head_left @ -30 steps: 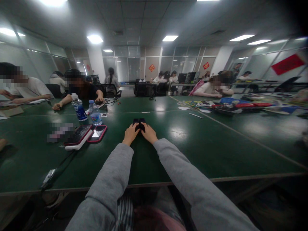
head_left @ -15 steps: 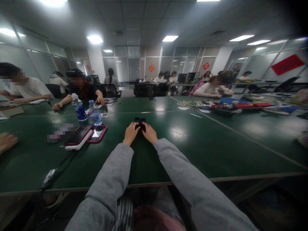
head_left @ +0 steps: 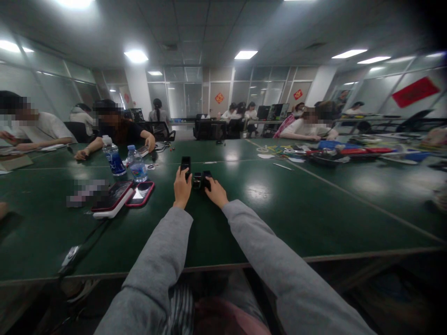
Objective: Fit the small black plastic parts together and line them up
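My left hand [head_left: 182,187] is closed round a small black block [head_left: 185,164] and holds it upright, a little above the green table [head_left: 265,209]. My right hand [head_left: 215,191] rests on the table with its fingers curled over a second small black piece [head_left: 204,178], which sits on the surface just right of the lifted one. Both arms wear grey sleeves and reach out from the table's near edge.
Two phones [head_left: 127,194] in red cases lie left of my hands, with two water bottles [head_left: 113,158] behind them. A cable and plug [head_left: 71,256] run to the near-left edge. Other people sit at the far left and far right, with clutter [head_left: 331,156] at the right.
The two black pieces were together under both hands. My left hand has now lifted one piece up and to the left, while my right hand stays on the other.
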{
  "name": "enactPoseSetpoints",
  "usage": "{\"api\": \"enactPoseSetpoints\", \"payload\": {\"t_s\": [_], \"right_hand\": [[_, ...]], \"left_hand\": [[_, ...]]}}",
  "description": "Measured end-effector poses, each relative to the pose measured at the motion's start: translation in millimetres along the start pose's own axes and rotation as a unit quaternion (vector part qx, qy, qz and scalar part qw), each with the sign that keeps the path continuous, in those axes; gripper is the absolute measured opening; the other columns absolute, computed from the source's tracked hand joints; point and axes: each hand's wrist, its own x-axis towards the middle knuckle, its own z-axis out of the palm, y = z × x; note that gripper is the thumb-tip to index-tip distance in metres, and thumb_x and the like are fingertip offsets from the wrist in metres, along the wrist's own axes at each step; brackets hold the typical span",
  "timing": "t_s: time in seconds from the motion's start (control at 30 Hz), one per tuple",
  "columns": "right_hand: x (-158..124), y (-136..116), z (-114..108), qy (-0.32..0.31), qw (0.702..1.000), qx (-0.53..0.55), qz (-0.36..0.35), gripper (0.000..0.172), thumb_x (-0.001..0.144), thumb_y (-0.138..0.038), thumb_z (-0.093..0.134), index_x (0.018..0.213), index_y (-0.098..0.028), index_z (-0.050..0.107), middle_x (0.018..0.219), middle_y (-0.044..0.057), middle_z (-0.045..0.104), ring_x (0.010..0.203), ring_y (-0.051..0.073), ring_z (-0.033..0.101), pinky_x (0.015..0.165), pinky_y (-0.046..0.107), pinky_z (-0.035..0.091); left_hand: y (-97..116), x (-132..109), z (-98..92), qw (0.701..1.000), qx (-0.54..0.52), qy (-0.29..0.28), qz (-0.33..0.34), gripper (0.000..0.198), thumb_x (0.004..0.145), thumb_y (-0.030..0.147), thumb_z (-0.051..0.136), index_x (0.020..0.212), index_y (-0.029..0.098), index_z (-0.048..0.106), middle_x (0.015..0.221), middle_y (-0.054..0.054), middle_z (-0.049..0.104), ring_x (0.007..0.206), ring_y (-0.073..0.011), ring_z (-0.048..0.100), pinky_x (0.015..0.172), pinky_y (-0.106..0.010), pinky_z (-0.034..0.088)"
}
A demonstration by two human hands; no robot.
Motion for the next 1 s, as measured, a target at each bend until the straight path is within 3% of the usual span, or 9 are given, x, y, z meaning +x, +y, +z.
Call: {"api": "enactPoseSetpoints", "payload": {"t_s": [0.13,0.27,0.4,0.67,0.77,0.9,1.0], "right_hand": [[0.5,1.0,0.9,0.008,1.0,0.002,0.007,0.051,0.092,-0.033,0.051,0.141,-0.026,0.037,0.113,0.009,0.056,0.103,0.02,0.058,0.085,0.03,0.047],[1.3,2.9,1.4,0.009,1.0,0.014,0.014,0.049,0.092,-0.035,0.052,0.139,-0.026,0.038,0.114,0.009,0.056,0.102,0.02,0.059,0.083,0.03,0.047],[2.4,4.5,-0.8,0.009,0.999,0.023,0.024,0.047,0.093,-0.038,0.053,0.137,-0.028,0.039,0.115,0.008,0.056,0.102,0.021,0.059,0.082,0.031,0.048],[3.0,3.6,-0.4,0.018,0.998,0.04,0.039,0.044,0.092,-0.034,0.054,0.134,-0.029,0.043,0.114,0.008,0.058,0.1,0.022,0.061,0.082,0.034,0.049],[4.8,1.9,-2.2,0.07,0.995,0.07,0.024,0.044,0.092,-0.034,0.053,0.134,-0.028,0.045,0.117,0.008,0.058,0.102,0.022,0.06,0.086,0.036,0.05],[10.1,3.5,-10.8,0.185,0.974,0.124,-0.033,0.044,0.092,-0.031,0.05,0.135,-0.025,0.046,0.125,0.009,0.054,0.111,0.022,0.056,0.094,0.037,0.048],[13.4,12.3,-15.4,0.223,0.966,0.129,-0.024,0.045,0.091,-0.03,0.049,0.136,-0.025,0.046,0.128,0.01,0.052,0.113,0.023,0.055,0.094,0.038,0.047]], "left_hand": [[-22.2,-1.0,9.3,0.997,-0.002,-0.052,-0.056,0.03,0.097,0.028,0.045,0.125,0.022,0.053,0.137,-0.009,0.054,0.125,-0.0214,0.053,0.101,-0.038,0.047],[-31.9,-2.6,15.9,0.99,0.008,-0.119,-0.077,0.026,0.093,0.027,0.053,0.119,0.022,0.057,0.128,-0.01,0.06,0.117,-0.0218,0.058,0.096,-0.038,0.048],[-27.9,-3.0,15.2,0.986,0.007,-0.153,-0.064,0.026,0.093,0.031,0.056,0.117,0.023,0.058,0.124,-0.009,0.062,0.114,-0.0211,0.059,0.095,-0.037,0.048],[-13.1,-6.0,9.2,0.984,0.019,-0.168,-0.053,0.029,0.091,0.039,0.059,0.116,0.026,0.06,0.122,-0.009,0.063,0.113,-0.0233,0.06,0.092,-0.037,0.048],[-8.8,-7.0,7.5,0.983,0.026,-0.171,-0.054,0.029,0.09,0.04,0.059,0.116,0.027,0.061,0.124,-0.008,0.062,0.112,-0.0233,0.06,0.091,-0.036,0.049],[-6.7,-8.1,5.2,0.982,0.049,-0.169,-0.076,0.031,0.09,0.042,0.059,0.118,0.029,0.06,0.121,-0.007,0.063,0.109,-0.0233,0.062,0.09,-0.035,0.048],[-8.7,-8.6,4.0,0.981,0.064,-0.155,-0.092,0.033,0.09,0.044,0.057,0.12,0.029,0.059,0.12,-0.008,0.062,0.108,-0.0247,0.062,0.087,-0.036,0.049]]}}
